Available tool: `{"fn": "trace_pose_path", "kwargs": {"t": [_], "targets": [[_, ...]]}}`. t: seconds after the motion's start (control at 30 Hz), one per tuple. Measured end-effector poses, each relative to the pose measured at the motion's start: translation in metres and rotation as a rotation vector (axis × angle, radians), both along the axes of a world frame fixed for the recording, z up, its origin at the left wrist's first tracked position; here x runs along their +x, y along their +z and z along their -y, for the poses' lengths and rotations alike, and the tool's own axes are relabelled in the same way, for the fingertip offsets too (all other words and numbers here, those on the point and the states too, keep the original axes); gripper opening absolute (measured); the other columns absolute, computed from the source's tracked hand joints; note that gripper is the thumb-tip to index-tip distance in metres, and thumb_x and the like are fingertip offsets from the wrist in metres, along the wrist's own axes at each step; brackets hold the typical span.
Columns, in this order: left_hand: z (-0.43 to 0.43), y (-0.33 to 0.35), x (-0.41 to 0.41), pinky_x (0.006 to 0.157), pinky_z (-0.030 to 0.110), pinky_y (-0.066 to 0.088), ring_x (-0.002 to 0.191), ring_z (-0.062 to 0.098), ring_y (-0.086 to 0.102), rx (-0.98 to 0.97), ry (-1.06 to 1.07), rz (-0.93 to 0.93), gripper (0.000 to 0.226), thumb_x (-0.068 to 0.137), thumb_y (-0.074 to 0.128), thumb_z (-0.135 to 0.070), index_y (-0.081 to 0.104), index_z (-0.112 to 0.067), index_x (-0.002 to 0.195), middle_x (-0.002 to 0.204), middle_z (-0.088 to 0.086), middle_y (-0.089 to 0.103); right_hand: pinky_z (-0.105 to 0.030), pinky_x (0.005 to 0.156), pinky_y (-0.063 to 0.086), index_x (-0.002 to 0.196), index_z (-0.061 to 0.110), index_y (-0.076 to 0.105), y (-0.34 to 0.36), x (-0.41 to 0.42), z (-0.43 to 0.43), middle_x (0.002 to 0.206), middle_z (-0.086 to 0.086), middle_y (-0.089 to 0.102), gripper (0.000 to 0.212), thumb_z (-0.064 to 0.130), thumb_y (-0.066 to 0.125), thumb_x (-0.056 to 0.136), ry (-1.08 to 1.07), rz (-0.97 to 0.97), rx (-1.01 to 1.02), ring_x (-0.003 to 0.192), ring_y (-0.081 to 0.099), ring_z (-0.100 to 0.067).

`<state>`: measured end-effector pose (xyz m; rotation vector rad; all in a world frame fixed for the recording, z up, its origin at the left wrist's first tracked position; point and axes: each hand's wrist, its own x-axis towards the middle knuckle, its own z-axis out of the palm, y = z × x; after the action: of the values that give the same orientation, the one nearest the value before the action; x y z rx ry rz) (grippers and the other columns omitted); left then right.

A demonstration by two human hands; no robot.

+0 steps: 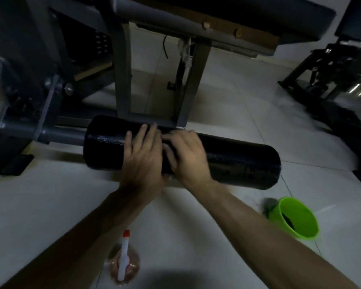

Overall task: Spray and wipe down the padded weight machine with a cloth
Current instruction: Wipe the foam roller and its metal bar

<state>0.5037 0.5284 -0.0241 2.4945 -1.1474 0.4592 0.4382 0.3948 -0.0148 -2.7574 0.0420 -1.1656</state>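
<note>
A black padded roller [238, 163] of the grey weight machine [123, 80] lies across the middle of the view, just above the tiled floor. My left hand [142, 157] drapes over the roller's middle, fingers spread over the top and thumb underneath. My right hand [188, 155] presses on the roller right beside it, fingers curled on what looks like a dark cloth [169, 155], mostly hidden and blurred. A spray bottle [123, 259] with a white nozzle and red tip stands on the floor between my forearms.
A green bucket [298, 220] stands on the floor at the lower right. The machine's padded bench [238, 11] hangs overhead at the top, with a pale rag [184, 49] dangling from its frame. Another black machine [331, 65] stands at the right.
</note>
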Motion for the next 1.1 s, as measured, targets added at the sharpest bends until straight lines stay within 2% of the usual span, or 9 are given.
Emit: {"fn": "trace_pose_path", "kwargs": {"t": [0.13, 0.3, 0.4, 0.5, 0.6, 0.77, 0.83, 0.9, 1.1], "targets": [[0.014, 0.001, -0.022, 0.123, 0.056, 0.021, 0.152, 0.036, 0.026, -0.011, 0.010, 0.031, 0.131, 0.056, 0.089, -0.052, 0.024, -0.002, 0.158, 0.166, 0.020, 0.024, -0.041, 0.090, 0.049, 0.113, 0.007, 0.076, 0.003, -0.017, 0.025, 0.114, -0.011, 0.070, 0.019, 0.017, 0.064, 0.103, -0.009, 0.009, -0.040, 0.100, 0.064, -0.031], [0.054, 0.010, -0.058, 0.122, 0.053, 0.023, 0.149, 0.034, 0.030, 0.037, -0.200, 0.119, 0.119, 0.057, 0.091, -0.043, 0.034, -0.010, 0.156, 0.164, 0.013, 0.030, -0.039, 0.090, 0.050, 0.112, 0.004, 0.077, -0.003, -0.102, 0.099, 0.112, -0.012, 0.070, 0.017, 0.011, 0.068, 0.100, -0.196, 0.091, 0.025, 0.097, 0.064, -0.032], [0.084, 0.016, -0.071, 0.123, 0.052, 0.020, 0.150, 0.033, 0.027, 0.166, -0.252, 0.138, 0.127, 0.055, 0.092, -0.050, 0.028, -0.010, 0.158, 0.165, 0.012, 0.028, -0.039, 0.094, 0.049, 0.109, 0.007, 0.076, -0.006, -0.152, 0.142, 0.111, -0.009, 0.070, 0.014, 0.008, 0.068, 0.099, -0.398, 0.144, 0.114, 0.102, 0.064, -0.032], [0.104, 0.012, -0.072, 0.121, 0.051, 0.023, 0.146, 0.035, 0.032, 0.221, -0.247, 0.169, 0.117, 0.062, 0.088, -0.038, 0.027, -0.006, 0.157, 0.162, 0.014, 0.032, -0.035, 0.094, 0.046, 0.106, 0.008, 0.074, -0.010, -0.175, 0.158, 0.107, -0.010, 0.066, 0.011, 0.006, 0.068, 0.097, -0.539, 0.191, 0.200, 0.101, 0.062, -0.033], [0.112, 0.008, -0.068, 0.115, 0.048, 0.029, 0.139, 0.034, 0.039, 0.217, -0.236, 0.183, 0.109, 0.061, 0.085, -0.030, 0.033, -0.007, 0.154, 0.157, 0.012, 0.039, -0.030, 0.093, 0.043, 0.103, 0.008, 0.074, -0.011, -0.152, 0.139, 0.103, -0.010, 0.065, 0.011, 0.004, 0.067, 0.095, -0.523, 0.213, 0.266, 0.099, 0.060, -0.032], [0.116, 0.007, -0.058, 0.109, 0.041, 0.033, 0.134, 0.028, 0.046, 0.124, -0.256, 0.172, 0.100, 0.061, 0.083, -0.042, 0.045, -0.010, 0.147, 0.151, 0.006, 0.049, -0.035, 0.090, 0.045, 0.106, 0.007, 0.074, -0.011, -0.094, 0.080, 0.105, -0.011, 0.066, 0.013, 0.012, 0.064, 0.099, -0.299, 0.141, 0.209, 0.098, 0.058, -0.026], [0.116, 0.013, -0.054, 0.108, 0.038, 0.031, 0.134, 0.026, 0.046, 0.154, -0.263, 0.124, 0.107, 0.052, 0.084, -0.044, 0.046, -0.012, 0.147, 0.151, 0.003, 0.049, -0.037, 0.089, 0.046, 0.108, 0.008, 0.073, -0.010, -0.098, 0.089, 0.106, -0.010, 0.065, 0.015, 0.015, 0.063, 0.100, -0.265, 0.105, 0.152, 0.097, 0.057, -0.027], [0.116, 0.023, -0.054, 0.106, 0.037, 0.032, 0.131, 0.025, 0.046, 0.211, -0.273, 0.082, 0.116, 0.042, 0.086, -0.046, 0.045, -0.015, 0.146, 0.149, 0.000, 0.049, -0.043, 0.086, 0.046, 0.106, 0.009, 0.073, -0.013, -0.120, 0.115, 0.103, -0.011, 0.065, 0.012, 0.013, 0.065, 0.099, -0.316, 0.107, 0.114, 0.094, 0.057, -0.031], [0.122, 0.046, -0.054, 0.105, 0.037, 0.034, 0.131, 0.023, 0.041, 0.334, -0.290, 0.021, 0.120, 0.046, 0.091, -0.056, 0.037, -0.021, 0.148, 0.148, -0.005, 0.045, -0.047, 0.084, 0.044, 0.102, 0.006, 0.068, -0.019, -0.173, 0.159, 0.099, -0.010, 0.061, 0.010, 0.009, 0.062, 0.095, -0.561, 0.210, 0.251, 0.094, 0.053, -0.031]]}}
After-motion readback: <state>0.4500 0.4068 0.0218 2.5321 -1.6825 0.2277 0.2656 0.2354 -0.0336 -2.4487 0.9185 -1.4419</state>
